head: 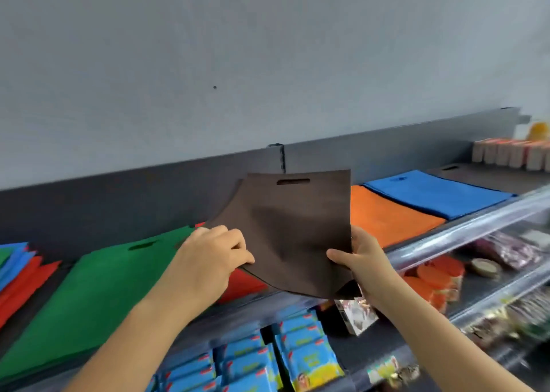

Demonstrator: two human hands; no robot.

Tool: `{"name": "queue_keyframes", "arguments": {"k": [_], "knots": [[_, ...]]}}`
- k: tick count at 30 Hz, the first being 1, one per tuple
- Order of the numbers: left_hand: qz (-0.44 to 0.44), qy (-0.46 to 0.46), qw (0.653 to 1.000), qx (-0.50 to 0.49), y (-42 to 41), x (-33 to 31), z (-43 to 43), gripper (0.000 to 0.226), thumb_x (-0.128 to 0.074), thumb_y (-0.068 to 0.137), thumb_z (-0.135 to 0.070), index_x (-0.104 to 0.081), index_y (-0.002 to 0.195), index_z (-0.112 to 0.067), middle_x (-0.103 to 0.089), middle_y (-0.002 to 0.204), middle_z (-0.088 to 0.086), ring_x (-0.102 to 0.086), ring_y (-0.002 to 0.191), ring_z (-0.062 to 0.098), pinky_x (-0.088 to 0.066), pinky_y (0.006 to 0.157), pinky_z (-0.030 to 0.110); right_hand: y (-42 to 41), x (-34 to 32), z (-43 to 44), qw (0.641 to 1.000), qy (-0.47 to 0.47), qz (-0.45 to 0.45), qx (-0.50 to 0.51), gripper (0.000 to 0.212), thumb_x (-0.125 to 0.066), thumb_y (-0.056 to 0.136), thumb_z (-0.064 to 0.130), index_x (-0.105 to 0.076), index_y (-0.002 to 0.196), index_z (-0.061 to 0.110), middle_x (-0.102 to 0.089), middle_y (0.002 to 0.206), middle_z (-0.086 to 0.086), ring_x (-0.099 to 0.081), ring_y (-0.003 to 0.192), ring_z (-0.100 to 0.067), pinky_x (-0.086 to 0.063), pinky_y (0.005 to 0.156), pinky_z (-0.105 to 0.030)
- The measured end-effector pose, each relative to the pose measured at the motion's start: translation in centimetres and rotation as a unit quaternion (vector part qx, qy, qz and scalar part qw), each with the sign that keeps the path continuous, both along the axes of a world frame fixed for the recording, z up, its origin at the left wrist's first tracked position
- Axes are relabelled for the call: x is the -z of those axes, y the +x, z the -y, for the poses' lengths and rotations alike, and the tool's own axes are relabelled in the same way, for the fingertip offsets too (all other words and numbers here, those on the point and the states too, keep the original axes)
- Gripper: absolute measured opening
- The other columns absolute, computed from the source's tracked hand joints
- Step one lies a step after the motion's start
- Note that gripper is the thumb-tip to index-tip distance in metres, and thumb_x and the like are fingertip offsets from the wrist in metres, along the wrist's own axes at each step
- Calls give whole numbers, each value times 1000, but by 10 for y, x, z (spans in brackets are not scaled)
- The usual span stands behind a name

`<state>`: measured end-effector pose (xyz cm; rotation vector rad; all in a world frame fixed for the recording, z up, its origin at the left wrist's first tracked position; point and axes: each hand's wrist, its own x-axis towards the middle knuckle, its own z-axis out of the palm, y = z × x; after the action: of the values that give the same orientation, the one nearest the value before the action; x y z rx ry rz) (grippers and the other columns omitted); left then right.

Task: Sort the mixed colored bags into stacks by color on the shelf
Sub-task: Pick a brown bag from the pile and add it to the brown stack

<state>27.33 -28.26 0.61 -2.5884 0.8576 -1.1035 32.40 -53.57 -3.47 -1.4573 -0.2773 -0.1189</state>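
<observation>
Head view: I see the left hand [208,257] pinching the brown bag [294,228] at its nine o'clock edge. The right hand [364,262] grips its four o'clock corner.

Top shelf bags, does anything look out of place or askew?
Yes: at the far left, the mixed pile of blue, red and green bags lies fanned and crooked, unlike the flat orange stack and blue stack.
</observation>
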Motion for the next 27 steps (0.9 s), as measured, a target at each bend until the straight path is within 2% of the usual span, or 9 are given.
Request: {"name": "queue_keyframes", "arguments": {"k": [3, 5, 7, 11, 17, 20, 23, 27], "knots": [[-5, 28, 998, 59, 38, 1, 57, 41, -57, 58, 3, -75, 77, -30, -58, 73, -10, -53, 63, 17, -41, 49, 27, 14, 5, 61, 999, -14, -3, 48, 44, -57, 80, -15, -62, 108, 18, -70, 107, -2, -64, 102, -18, -51, 91, -39], [-5, 38, 995, 92, 60, -2, 91, 41, -61, 55, 1, -74, 77, -31, -58, 72, -11, -52, 64, 16, -42, 49, 27, 24, 8, 95, 997, -3, -12, 73, 45, -57, 81, -15, -60, 115, 15, -70, 109, -2, -64, 104, -20, -51, 92, -42], [-7, 47, 992, 119, 82, -4, 121, 39, -61, 56, -1, -74, 76, -31, -59, 72, -11, -53, 64, 16, -43, 48, 28, 35, 11, 124, 995, 6, -21, 101, 44, -57, 82, -13, -60, 115, 17, -70, 108, -1, -64, 103, -20, -51, 92, -42], [-26, 75, 984, 160, 131, -2, 168, 46, -79, 46, 2, -73, 76, -33, -60, 73, -12, -54, 64, 15, -43, 47, 27, 63, 17, 171, 989, 9, -22, 147, 44, -57, 81, -14, -64, 105, 23, -71, 105, 1, -65, 102, -19, -51, 91, -42], [-20, 103, 970, 220, 222, 4, 225, 45, -60, 48, -1, -75, 79, -31, -63, 72, -12, -56, 61, 14, -46, 46, 23, 123, 13, 232, 977, -7, -12, 212, 46, -55, 79, -18, -65, 96, 24, -72, 100, 0, -65, 100, -20, -52, 85, -37], [-30, 112, 962, 248, 266, 3, 253, 55, -68, 45, 6, -73, 87, -29, -64, 78, -13, -56, 65, 13, -48, 49, 22, 156, 5, 264, 972, -16, -7, 234, 47, -55, 79, -18, -64, 97, 24, -71, 100, 0, -65, 99, -20, -51, 84, -34], [-35, 116, 954, 275, 302, 1, 285, 53, -63, 48, 7, -72, 88, -28, -63, 78, -13, -55, 65, 12, -46, 45, 19, 184, 4, 295, 967, -10, -4, 256, 46, -55, 79, -19, -64, 97, 23, -71, 101, -2, -65, 97, -20, -51, 87, -37], [-49, 132, 950, 280, 339, 8, 328, 54, -72, 42, 7, -70, 86, -25, -62, 79, -11, -56, 68, 14, -46, 47, 19, 211, 8, 333, 960, -7, -19, 278, 45, -54, 79, -20, -65, 94, 20, -73, 96, -1, -67, 90, -17, -53, 83, -33]]}}
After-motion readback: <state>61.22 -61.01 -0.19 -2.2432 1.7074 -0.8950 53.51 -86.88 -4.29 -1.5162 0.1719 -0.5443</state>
